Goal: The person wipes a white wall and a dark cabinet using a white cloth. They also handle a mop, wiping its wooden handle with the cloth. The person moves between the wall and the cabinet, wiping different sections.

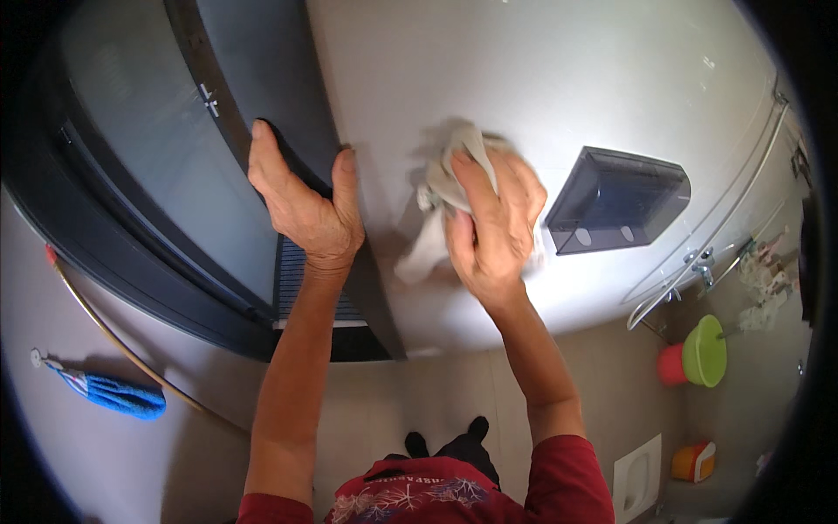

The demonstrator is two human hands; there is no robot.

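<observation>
Right hand (499, 223) clamped on crumpled white cloth (442, 187) against glossy pale wall (436, 79); left hand (307, 210), thumb apart, on dark doorframe (292, 96); round green basin (705, 351) right.

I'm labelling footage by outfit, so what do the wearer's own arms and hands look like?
The left hand and right hand are gloveless, with no rings, watch or bracelet visible. The left sleeve and right sleeve are short, plain and deep red, leaving both forearms bare.
</observation>
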